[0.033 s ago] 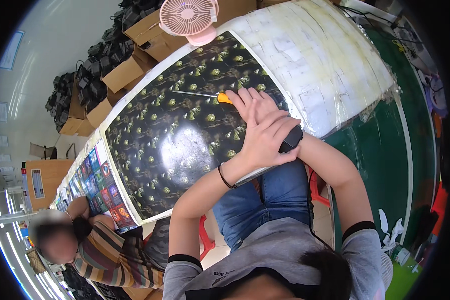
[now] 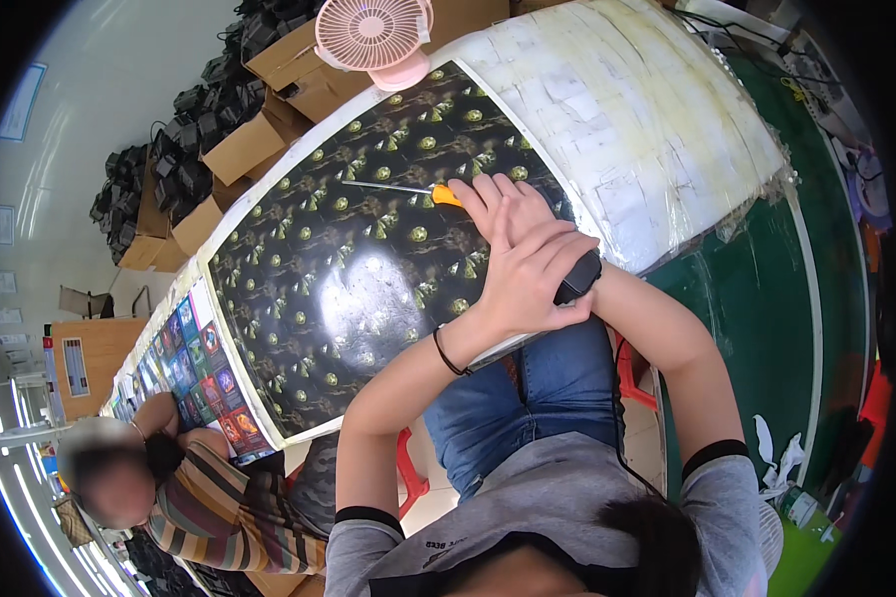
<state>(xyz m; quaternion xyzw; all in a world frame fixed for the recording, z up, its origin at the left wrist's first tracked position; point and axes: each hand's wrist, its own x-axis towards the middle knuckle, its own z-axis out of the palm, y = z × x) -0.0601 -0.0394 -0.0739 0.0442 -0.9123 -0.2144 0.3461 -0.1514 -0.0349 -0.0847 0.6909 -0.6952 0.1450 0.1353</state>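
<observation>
A screwdriver with an orange handle and thin metal shaft points left over the dark patterned mat. My right hand rests near the mat's right edge, its fingers curled over the handle, most of which they hide. Around my right wrist sits a black box-like wrist device. My left hand lies across that wrist, fingers and thumb closed about the device and partly covering it. A thin black band circles my left wrist.
A pink fan stands at the table's far edge. Beyond are open cardboard boxes and piled black devices. White wrapped sheeting covers the table's right side. Another person in stripes sits at left, by a sheet of colourful pictures.
</observation>
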